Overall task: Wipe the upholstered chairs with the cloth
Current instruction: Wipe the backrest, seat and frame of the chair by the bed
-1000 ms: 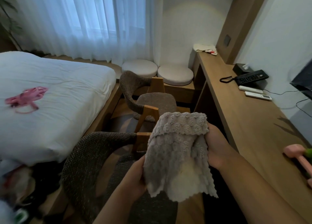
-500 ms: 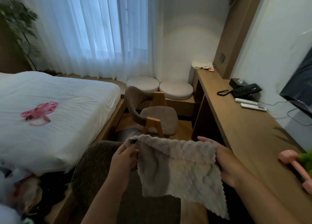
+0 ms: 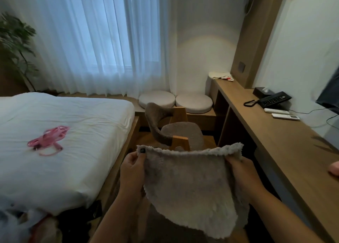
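Observation:
I hold a fluffy grey cloth [image 3: 192, 187] spread out in front of me. My left hand [image 3: 133, 167] pinches its upper left corner and my right hand [image 3: 238, 171] grips its upper right corner. Beyond the cloth stands an upholstered chair [image 3: 176, 132] with a grey-brown curved back, a grey seat and wooden legs. The cloth and my arms hide most of a second, nearer chair [image 3: 165, 230] at the bottom of the view.
A bed [image 3: 73, 142] with white sheets and a pink strap [image 3: 49, 140] lies on the left. A long wooden desk [image 3: 275, 142] on the right carries a phone [image 3: 273, 99] and two remotes. Two round cushions [image 3: 176, 101] sit under the curtained window.
My hands have pulled the cloth from a bunched fold into a flat spread sheet. The view has tilted up, so the near chair has dropped mostly out of sight.

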`<state>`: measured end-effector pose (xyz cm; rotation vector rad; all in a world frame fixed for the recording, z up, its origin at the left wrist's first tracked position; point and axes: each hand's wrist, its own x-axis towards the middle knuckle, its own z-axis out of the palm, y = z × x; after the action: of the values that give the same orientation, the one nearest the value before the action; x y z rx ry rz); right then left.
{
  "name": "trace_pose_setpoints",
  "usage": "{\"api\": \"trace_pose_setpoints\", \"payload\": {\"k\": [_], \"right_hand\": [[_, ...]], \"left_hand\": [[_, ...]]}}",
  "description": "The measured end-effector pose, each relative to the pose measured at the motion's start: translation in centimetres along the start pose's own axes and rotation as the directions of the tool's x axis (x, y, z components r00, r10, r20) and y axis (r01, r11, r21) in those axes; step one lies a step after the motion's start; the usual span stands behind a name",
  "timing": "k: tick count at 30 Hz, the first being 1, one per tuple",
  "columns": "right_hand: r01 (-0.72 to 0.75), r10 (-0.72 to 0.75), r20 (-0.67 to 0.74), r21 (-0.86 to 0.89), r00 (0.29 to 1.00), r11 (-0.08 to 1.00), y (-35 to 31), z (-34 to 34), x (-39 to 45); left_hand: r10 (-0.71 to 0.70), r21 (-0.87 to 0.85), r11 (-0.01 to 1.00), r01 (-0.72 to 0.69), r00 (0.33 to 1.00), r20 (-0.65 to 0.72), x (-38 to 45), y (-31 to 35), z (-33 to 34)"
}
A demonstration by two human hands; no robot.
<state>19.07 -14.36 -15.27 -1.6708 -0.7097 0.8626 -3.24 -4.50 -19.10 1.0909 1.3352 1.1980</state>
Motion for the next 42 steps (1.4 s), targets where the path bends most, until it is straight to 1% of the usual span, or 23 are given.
{"api": "trace_pose_setpoints", "payload": {"k": [2, 5, 7, 9, 10, 13, 16, 17, 19, 20, 21, 23, 25, 28, 30, 32, 35, 37, 40, 42], "right_hand": [[-0.039, 0.038, -0.036, -0.025, 0.999, 0.999, 0.0, 3.4, -0.3], [-0.027, 0.016, -0.082, -0.129, 0.997, 0.991, 0.5, 8.1, -0.6], [-0.027, -0.002, -0.116, -0.248, 0.993, 0.968, 1.5, 10.5, -0.6], [-0.042, 0.003, -0.122, -0.318, 0.993, 0.947, 3.4, 12.4, -0.2], [-0.025, -0.013, -0.112, -0.335, 0.994, 0.942, 3.9, 13.5, -0.3], [0.085, -0.102, -0.031, -0.356, 0.994, 0.931, 1.8, 17.0, -3.6], [0.246, -0.244, 0.063, -0.452, 0.968, 0.858, 1.7, 19.2, -5.4], [0.288, -0.286, 0.075, -0.457, 0.955, 0.841, 1.8, 20.0, -5.9], [0.293, -0.300, 0.043, -0.391, 0.953, 0.872, 2.4, 21.6, -6.6], [0.286, -0.306, 0.003, -0.366, 0.952, 0.886, 2.9, 22.2, -6.8], [0.309, -0.338, -0.027, -0.344, 0.941, 0.887, 3.3, 22.8, -7.0], [0.356, -0.399, -0.052, -0.362, 0.915, 0.862, 3.8, 23.4, -7.3], [0.388, -0.432, -0.040, -0.371, 0.901, 0.844, 3.9, 23.4, -7.2], [0.416, -0.454, 0.009, -0.419, 0.891, 0.807, 4.2, 23.1, -6.8], [0.432, -0.469, 0.037, -0.458, 0.883, 0.777, 3.7, 23.0, -6.5], [0.440, -0.487, 0.023, -0.465, 0.873, 0.768, 2.8, 23.0, -6.1], [0.486, -0.538, -0.010, -0.418, 0.843, 0.768, 1.7, 24.0, -5.6], [0.501, -0.535, 0.032, -0.402, 0.844, 0.766, 2.0, 25.2, -5.4], [0.545, -0.550, 0.141, -0.466, 0.823, 0.697, 3.4, 26.1, -5.0], [0.574, -0.544, 0.209, -0.453, 0.813, 0.683, 3.9, 25.6, -4.8]], "left_hand": [[0.008, 0.052, 0.999, -0.007, 1.000, -0.015, 1.9, 0.1, -3.3], [0.017, 0.088, 0.996, -0.017, 1.000, -0.001, 4.0, 0.4, -6.9], [0.008, 0.124, 0.992, -0.014, 0.999, 0.043, 4.8, 0.8, -8.4], [0.001, 0.118, 0.993, -0.013, 0.995, 0.103, 5.4, 0.8, -9.4], [-0.009, 0.102, 0.995, -0.005, 0.991, 0.135, 5.5, 0.8, -9.7], [-0.019, 0.094, 0.996, -0.002, 0.975, 0.223, 5.6, 0.1, -10.5], [-0.042, 0.060, 0.998, 0.027, 0.965, 0.259, 5.3, -0.8, -11.1], [-0.054, 0.057, 0.998, 0.040, 0.965, 0.258, 5.1, -1.1, -11.2], [-0.081, 0.060, 0.996, 0.068, 0.962, 0.262, 4.8, -1.7, -11.1], [-0.105, 0.060, 0.994, 0.091, 0.956, 0.273, 4.5, -1.9, -11.1], [-0.123, 0.059, 0.992, 0.111, 0.950, 0.287, 4.3, -2.2, -11.0], [-0.141, 0.051, 0.990, 0.131, 0.942, 0.305, 4.1, -2.7, -10.9], [-0.170, 0.031, 0.985, 0.169, 0.934, 0.316, 4.0, -3.1, -10.9], [-0.239, -0.031, 0.964, 0.264, 0.912, 0.332, 4.0, -3.5, -11.6], [-0.263, -0.095, 0.948, 0.303, 0.917, 0.300, 4.3, -3.2, -12.5], [-0.253, -0.131, 0.947, 0.292, 0.934, 0.254, 4.6, -2.9, -13.3], [-0.197, -0.154, 0.960, 0.233, 0.956, 0.216, 4.7, -2.0, -13.6], [-0.153, -0.162, 0.968, 0.191, 0.963, 0.221, 4.4, -1.4, -13.3], [-0.076, -0.176, 0.977, 0.120, 0.968, 0.240, 4.1, -0.9, -12.6], [-0.050, -0.182, 0.978, 0.105, 0.957, 0.284, 3.7, -0.6, -12.0]]}}
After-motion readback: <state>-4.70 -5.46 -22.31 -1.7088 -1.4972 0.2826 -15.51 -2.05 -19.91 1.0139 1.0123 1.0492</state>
